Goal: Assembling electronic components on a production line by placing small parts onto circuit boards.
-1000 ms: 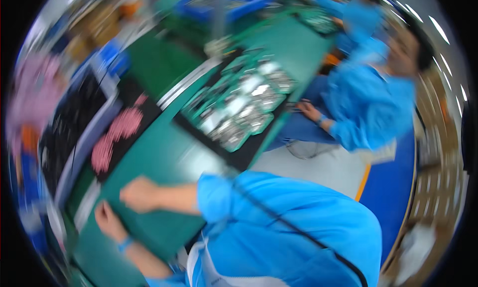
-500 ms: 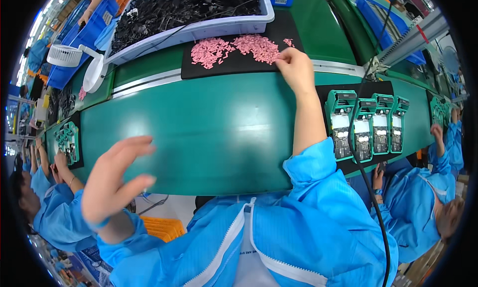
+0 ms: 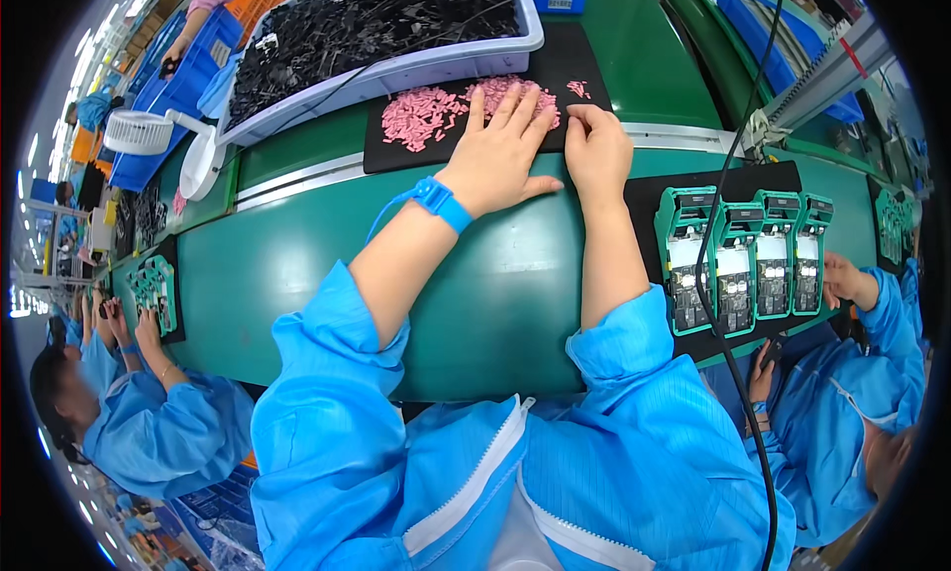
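My left hand (image 3: 503,145) lies flat with fingers spread on a pile of small pink parts (image 3: 421,115) spread over a black mat (image 3: 565,71). A blue wrist strap (image 3: 443,203) circles that wrist. My right hand (image 3: 597,147) rests beside it at the mat's near edge, fingers curled down onto the pink parts; whether it pinches one is hidden. Both blue-sleeved forearms reach across the green conveyor belt (image 3: 297,264).
A grey bin of black parts (image 3: 376,26) stands behind the mat. Several green device frames on a black tray (image 3: 743,254) lie to the right, crossed by a black cable (image 3: 728,175). Co-workers in blue sit at the left (image 3: 149,413) and right (image 3: 852,393). A small white fan (image 3: 139,132) stands at the left.
My left hand has moved from the near left of the belt up onto the pink parts. My right hand has stayed at the mat's edge.
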Available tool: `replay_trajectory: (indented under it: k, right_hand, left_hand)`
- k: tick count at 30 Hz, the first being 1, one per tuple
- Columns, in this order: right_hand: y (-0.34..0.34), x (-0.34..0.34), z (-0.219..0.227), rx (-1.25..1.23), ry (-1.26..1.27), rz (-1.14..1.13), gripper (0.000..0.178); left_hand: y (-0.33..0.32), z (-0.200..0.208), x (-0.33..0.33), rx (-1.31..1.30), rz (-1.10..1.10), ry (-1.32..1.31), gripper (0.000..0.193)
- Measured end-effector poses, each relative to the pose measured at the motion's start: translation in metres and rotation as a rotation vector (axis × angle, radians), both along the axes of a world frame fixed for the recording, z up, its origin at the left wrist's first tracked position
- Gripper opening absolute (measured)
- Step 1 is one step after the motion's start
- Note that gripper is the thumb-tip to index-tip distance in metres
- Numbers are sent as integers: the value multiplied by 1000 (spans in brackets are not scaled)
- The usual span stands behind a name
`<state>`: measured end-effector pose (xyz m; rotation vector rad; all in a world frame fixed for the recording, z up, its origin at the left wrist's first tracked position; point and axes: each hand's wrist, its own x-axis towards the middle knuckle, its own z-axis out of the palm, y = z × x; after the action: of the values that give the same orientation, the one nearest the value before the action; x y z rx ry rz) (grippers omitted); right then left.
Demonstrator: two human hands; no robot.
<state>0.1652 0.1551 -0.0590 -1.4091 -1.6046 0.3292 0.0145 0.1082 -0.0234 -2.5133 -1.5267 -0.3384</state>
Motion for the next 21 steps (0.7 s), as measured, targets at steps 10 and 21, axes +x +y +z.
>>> replay_trajectory:
  k: [10,21]
  right_hand:
    - [3,-12,-1,88,81,51,12]
    - [-2,-29,-29,130,-20,223,10]
  left_hand:
    - [-5,-12,-47,-96,-122,50,80]
    - [-16,-30,-98,-94,-62,204,75]
